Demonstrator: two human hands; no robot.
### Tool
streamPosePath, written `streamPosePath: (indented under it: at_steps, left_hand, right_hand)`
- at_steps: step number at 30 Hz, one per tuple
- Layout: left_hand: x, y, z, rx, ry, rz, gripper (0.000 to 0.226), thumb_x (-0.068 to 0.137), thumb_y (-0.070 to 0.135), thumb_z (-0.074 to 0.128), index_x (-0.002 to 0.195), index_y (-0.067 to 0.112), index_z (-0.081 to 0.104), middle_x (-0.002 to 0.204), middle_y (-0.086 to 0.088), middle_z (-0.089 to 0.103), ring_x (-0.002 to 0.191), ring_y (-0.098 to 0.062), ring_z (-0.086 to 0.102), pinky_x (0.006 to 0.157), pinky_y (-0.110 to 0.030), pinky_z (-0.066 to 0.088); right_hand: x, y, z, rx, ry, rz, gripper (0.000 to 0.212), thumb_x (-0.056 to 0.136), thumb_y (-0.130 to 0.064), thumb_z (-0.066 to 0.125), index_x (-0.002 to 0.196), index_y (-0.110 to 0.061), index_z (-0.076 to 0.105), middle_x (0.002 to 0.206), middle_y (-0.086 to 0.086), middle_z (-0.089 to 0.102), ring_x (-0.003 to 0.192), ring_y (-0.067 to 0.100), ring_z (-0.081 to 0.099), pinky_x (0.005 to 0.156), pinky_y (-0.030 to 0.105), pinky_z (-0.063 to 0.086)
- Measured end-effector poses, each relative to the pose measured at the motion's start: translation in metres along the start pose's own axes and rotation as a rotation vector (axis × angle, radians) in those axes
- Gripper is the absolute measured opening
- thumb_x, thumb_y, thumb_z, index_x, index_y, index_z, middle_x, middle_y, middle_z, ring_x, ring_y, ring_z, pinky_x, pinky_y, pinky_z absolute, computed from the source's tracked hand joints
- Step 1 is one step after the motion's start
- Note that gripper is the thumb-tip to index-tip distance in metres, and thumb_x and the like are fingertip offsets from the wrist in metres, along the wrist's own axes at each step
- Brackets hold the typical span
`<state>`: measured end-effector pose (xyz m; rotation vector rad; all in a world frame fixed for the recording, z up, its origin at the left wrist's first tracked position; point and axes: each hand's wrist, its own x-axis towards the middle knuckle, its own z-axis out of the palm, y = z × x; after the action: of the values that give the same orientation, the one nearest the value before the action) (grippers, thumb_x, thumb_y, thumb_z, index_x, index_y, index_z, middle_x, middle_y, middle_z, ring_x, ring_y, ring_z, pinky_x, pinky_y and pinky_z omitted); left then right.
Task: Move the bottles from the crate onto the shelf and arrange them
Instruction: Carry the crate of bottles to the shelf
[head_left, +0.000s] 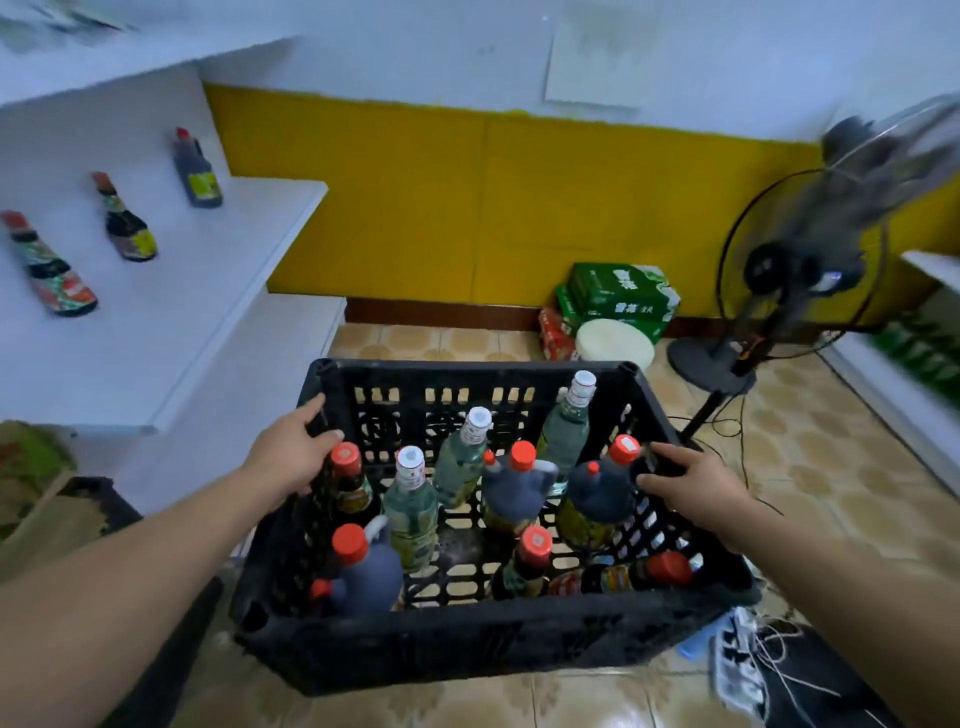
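A black plastic crate (467, 644) is held up in front of me, with my left hand (291, 457) gripping its left rim and my right hand (696, 483) gripping its right rim. Inside stand several bottles: dark sauce jugs with red caps (358, 566), clear bottles with white caps (410, 499), and one bottle lying flat (628, 574) at the front right. Three dark bottles (127, 223) stand apart on the white shelf (171, 312) at the left.
A standing fan (795, 275) and its trailing cables occupy the floor at right. Green and red cartons (618, 296) and a white round stool (613, 343) sit against the yellow wall. A power strip (737, 665) lies at lower right.
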<state>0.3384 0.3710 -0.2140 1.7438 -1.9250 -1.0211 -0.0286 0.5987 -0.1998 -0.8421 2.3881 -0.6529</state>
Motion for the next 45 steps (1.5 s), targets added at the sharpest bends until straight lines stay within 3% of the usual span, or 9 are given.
streamPosePath:
  at_steps: [4, 12, 22, 25, 28, 30, 32, 37, 45]
  left_hand:
    - [0.070, 0.045, 0.009, 0.020, -0.052, 0.034, 0.062, 0.093, 0.028, 0.056, 0.148, 0.033, 0.026, 0.065, -0.016, 0.059, 0.048, -0.030, 0.052, 0.047, -0.030, 0.045]
    - [0.211, 0.116, 0.057, 0.058, -0.058, 0.030, 0.063, 0.094, 0.027, 0.055, 0.149, 0.031, 0.024, 0.101, -0.029, 0.064, 0.052, -0.027, 0.051, 0.042, -0.029, 0.041]
    - [0.373, 0.192, 0.089, 0.010, -0.041, -0.016, 0.063, 0.094, 0.030, 0.055, 0.148, 0.034, 0.024, 0.089, -0.015, 0.063, 0.051, -0.029, 0.053, 0.044, -0.030, 0.043]
    - [0.423, 0.207, 0.090, 0.025, -0.052, -0.021, 0.064, 0.094, 0.031, 0.055, 0.149, 0.033, 0.023, 0.088, -0.019, 0.064, 0.048, -0.029, 0.052, 0.044, -0.030, 0.043]
    - [0.491, 0.219, 0.096, 0.023, -0.045, -0.040, 0.064, 0.094, 0.031, 0.055, 0.149, 0.033, 0.022, 0.106, -0.023, 0.064, 0.049, -0.028, 0.052, 0.042, -0.029, 0.042]
    - [0.536, 0.228, 0.099, 0.009, -0.058, -0.045, 0.064, 0.094, 0.029, 0.055, 0.149, 0.032, 0.022, 0.091, -0.019, 0.064, 0.051, -0.028, 0.052, 0.042, -0.029, 0.042]
    - [0.578, 0.238, 0.099, 0.013, -0.073, -0.044, 0.064, 0.095, 0.028, 0.054, 0.149, 0.033, 0.020, 0.081, -0.017, 0.061, 0.052, -0.027, 0.050, 0.042, -0.030, 0.041]
    - [0.672, 0.266, 0.099, 0.022, -0.066, -0.063, 0.064, 0.095, 0.027, 0.055, 0.149, 0.034, 0.022, 0.117, -0.016, 0.063, 0.061, -0.032, 0.057, 0.046, -0.034, 0.047]
    - [0.807, 0.294, 0.122, 0.000, -0.017, -0.153, 0.065, 0.095, 0.025, 0.056, 0.149, 0.034, 0.022, 0.086, -0.019, 0.064, 0.051, -0.028, 0.048, 0.044, -0.034, 0.045]
  right_hand:
    - [0.055, -0.017, -0.011, 0.009, 0.021, 0.048, 0.057, 0.080, -0.042, 0.071, 0.134, -0.036, 0.051, 0.083, -0.001, 0.059, 0.060, 0.017, 0.058, 0.050, 0.027, 0.041]
    - [0.213, -0.045, -0.031, 0.038, 0.036, 0.043, 0.063, 0.079, -0.042, 0.073, 0.137, -0.035, 0.050, 0.085, 0.003, 0.059, 0.061, 0.019, 0.058, 0.054, 0.031, 0.047]
    - [0.404, -0.124, -0.071, 0.011, 0.003, -0.049, 0.054, 0.084, -0.033, 0.071, 0.135, -0.026, 0.053, 0.092, 0.012, 0.069, 0.074, 0.028, 0.067, 0.058, 0.032, 0.047]
    - [0.452, -0.148, -0.074, 0.008, -0.012, -0.053, 0.054, 0.084, -0.034, 0.071, 0.135, -0.026, 0.054, 0.080, 0.003, 0.057, 0.058, 0.015, 0.053, 0.048, 0.027, 0.038]
    - [0.514, -0.174, -0.068, -0.012, -0.011, -0.030, 0.055, 0.084, -0.041, 0.068, 0.135, -0.030, 0.053, 0.091, 0.006, 0.059, 0.064, 0.014, 0.054, 0.053, 0.028, 0.040]
    - [0.556, -0.193, -0.061, -0.016, -0.011, -0.037, 0.057, 0.083, -0.044, 0.069, 0.135, -0.031, 0.053, 0.103, 0.007, 0.064, 0.074, 0.019, 0.059, 0.062, 0.031, 0.047]
    - [0.592, -0.212, -0.054, 0.010, -0.006, -0.024, 0.057, 0.083, -0.044, 0.069, 0.135, -0.031, 0.053, 0.098, 0.006, 0.066, 0.071, 0.019, 0.061, 0.064, 0.033, 0.049]
    - [0.677, -0.256, -0.046, -0.005, -0.056, 0.005, 0.054, 0.085, -0.046, 0.065, 0.136, -0.035, 0.049, 0.066, -0.006, 0.050, 0.051, 0.013, 0.046, 0.045, 0.025, 0.029]
    - [0.858, -0.310, -0.027, 0.002, -0.150, -0.030, 0.060, 0.080, -0.050, 0.068, 0.136, -0.037, 0.051, 0.088, 0.001, 0.059, 0.076, 0.022, 0.052, 0.052, 0.027, 0.035]
